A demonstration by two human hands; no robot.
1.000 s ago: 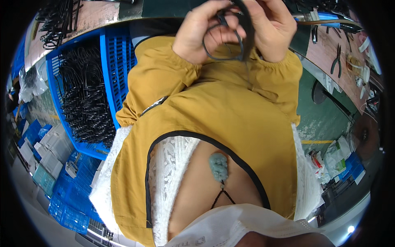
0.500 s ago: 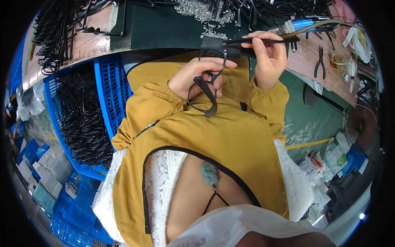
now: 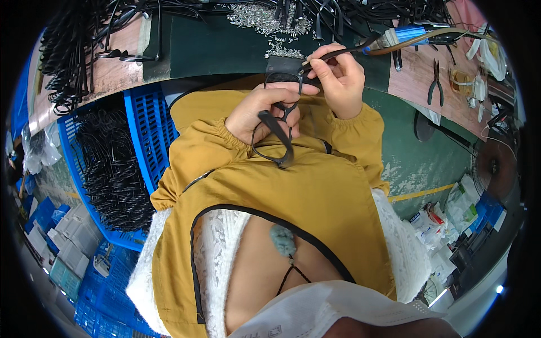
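My left hand is closed around a black eyeglass frame, held at the table's front edge above my lap. One attached temple of that frame points down toward me. Between the thumb and fingers of my right hand is a loose black temple arm. Its near end meets, or almost meets, the upper corner of the frame; the exact contact is too small to tell. Just behind the frame, a dark block sits at the table edge, with small silver metal pieces beyond it.
A larger heap of silver pieces lies on the dark green mat. Black frames are piled at left, above a blue basket of black parts. At right are a blue-and-silver tool with a brown hose and pliers.
My right hand has moved left and slightly down, bringing the temple arm's end to the frame corner. The frame in my left hand has shifted slightly left.
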